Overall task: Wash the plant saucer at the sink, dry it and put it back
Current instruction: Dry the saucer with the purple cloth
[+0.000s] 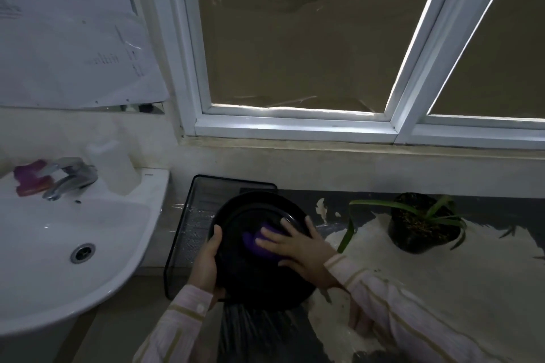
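- Two hands are on the work. My left hand [206, 259] curls round the left rim of the saucer [253, 280], thumb hooked over the inner edge. I judge that this hold keeps the dish tipped up towards me and steady while it is rubbed.
- My right hand [295, 244] lies flat, fingers straight and spread, and pinches nothing. It presses one purple cloth [259, 242] against the inside of the saucer. I take this for the drying step.
- One saucer, black and round, is held up just to the right of the sink [38, 244] and over a black mesh tray [191, 215]. As far as I can tell it rests on neither.
- At the basin I count one tap [70, 178] with no stream that I can see. One pink sponge [29, 181] lies behind it and one pale bottle [115, 168] stands beside it. All of these sit on the back ledge, clear of my hands, which fits washing being finished.
- One potted plant [418, 230] stands on the counter [413, 289], well apart to the right, with nothing under it that I can make out. That is where I expect the saucer to go back.
- One cloth is in use, and I see no second.
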